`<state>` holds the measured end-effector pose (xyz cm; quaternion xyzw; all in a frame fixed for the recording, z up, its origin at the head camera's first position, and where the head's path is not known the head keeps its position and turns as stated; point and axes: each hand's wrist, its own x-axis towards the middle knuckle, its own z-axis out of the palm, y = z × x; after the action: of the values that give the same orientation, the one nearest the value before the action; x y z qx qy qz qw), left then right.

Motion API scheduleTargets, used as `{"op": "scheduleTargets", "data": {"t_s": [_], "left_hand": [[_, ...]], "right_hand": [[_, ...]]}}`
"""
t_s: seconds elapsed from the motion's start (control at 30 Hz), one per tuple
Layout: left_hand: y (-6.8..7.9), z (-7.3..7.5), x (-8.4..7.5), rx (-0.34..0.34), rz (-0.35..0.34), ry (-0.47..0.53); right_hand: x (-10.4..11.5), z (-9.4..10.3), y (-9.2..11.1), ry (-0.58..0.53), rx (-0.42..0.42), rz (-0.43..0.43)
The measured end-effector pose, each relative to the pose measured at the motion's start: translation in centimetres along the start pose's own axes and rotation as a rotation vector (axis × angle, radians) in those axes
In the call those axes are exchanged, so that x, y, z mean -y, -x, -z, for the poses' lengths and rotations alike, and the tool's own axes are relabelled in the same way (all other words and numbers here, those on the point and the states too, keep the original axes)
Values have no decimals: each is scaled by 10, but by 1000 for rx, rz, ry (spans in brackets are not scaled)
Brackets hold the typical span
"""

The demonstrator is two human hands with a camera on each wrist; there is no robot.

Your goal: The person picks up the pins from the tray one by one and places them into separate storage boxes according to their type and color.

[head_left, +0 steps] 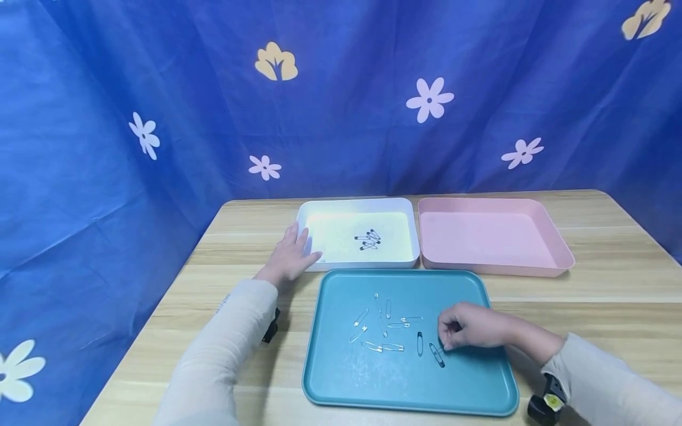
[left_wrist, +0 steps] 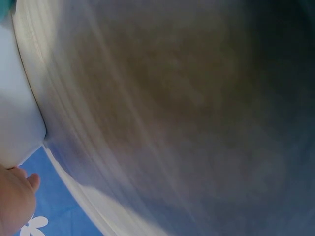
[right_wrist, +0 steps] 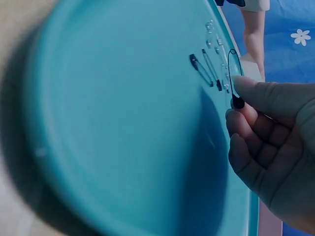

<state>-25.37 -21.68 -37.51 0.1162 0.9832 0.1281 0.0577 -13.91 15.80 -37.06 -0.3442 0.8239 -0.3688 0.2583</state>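
Note:
My right hand [head_left: 474, 325] is over the right side of the teal tray [head_left: 367, 390]. Thumb and index finger pinch a black safety pin [right_wrist: 238, 102] by its dark cap end, its wire loop pointing away from the palm. Just beyond, two more black safety pins [head_left: 420, 344] lie on the tray, left of the hand in the head view. Several silver safety pins [head_left: 393, 347] are scattered farther left. With fingers spread, my left hand [head_left: 290, 251] rests at the left rim of the white tray [head_left: 362, 265], which holds several black safety pins [head_left: 367, 238].
A pink tray [head_left: 479, 267] stands right of the white one, behind the teal tray. All sit on a wooden table [head_left: 250, 225], with a blue patterned curtain [head_left: 341, 118] behind and to the left. A black wrist device [head_left: 549, 402] is on the right forearm.

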Motion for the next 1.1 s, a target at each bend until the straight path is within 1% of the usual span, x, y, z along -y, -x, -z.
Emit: {"op": "scheduleTargets", "data": {"t_s": [0.07, 0.3, 0.43, 0.57, 0.77, 0.9, 1.0, 1.1], "left_hand": [[0, 0, 0, -5, -3, -2], [2, 0, -2, -5, -2, 5], [3, 0, -1, 0, 1, 9], [2, 0, 0, -4, -5, 3], [0, -1, 0, -5, 8, -3], [0, -2, 0, -9, 3, 3], [0, -1, -1, -8, -1, 4], [1, 0, -2, -10, -5, 8]], "right_hand": [[1, 1, -2, -2, -18, -1], [3, 6, -11, -17, -95, 48], [6, 11, -19, -27, -135, 38], [9, 17, -29, -35, -203, 30], [13, 27, -46, -118, -279, -3], [15, 32, -58, -180, -311, 5], [17, 34, -66, -210, -339, 8], [18, 36, -74, -228, -380, -9]]}}
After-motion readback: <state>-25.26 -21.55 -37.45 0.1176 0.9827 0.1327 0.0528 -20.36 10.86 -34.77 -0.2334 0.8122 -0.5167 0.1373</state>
